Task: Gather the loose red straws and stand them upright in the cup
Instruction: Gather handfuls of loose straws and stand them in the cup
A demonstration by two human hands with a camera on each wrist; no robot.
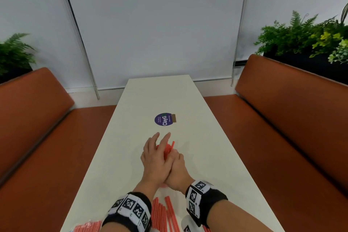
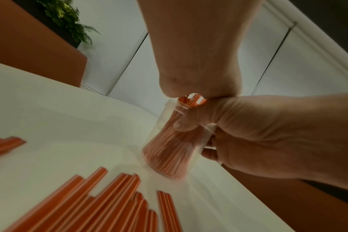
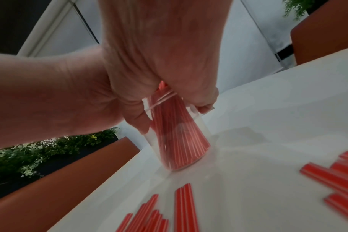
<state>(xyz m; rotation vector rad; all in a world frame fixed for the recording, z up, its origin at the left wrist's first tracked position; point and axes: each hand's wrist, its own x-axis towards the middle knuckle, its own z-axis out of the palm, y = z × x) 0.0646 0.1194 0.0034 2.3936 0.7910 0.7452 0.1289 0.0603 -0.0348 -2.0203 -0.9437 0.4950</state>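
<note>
Head view: both hands close around the clear cup (image 2: 169, 150) on the desk (image 1: 207, 147), left hand (image 1: 154, 158) steadying the standing straws (image 3: 175, 133), right hand (image 1: 177, 171) gripping the cup (probably against tipping); loose straws (image 2: 101, 204) lie nearer.

Cup (image 2: 197, 141): clear smooth plastic. Straws (image 3: 185, 208): glossy red plastic w/ white stripes. Table (image 1: 216, 137): matt white. Benches (image 1: 273, 128): smooth brown leather-look.
</note>
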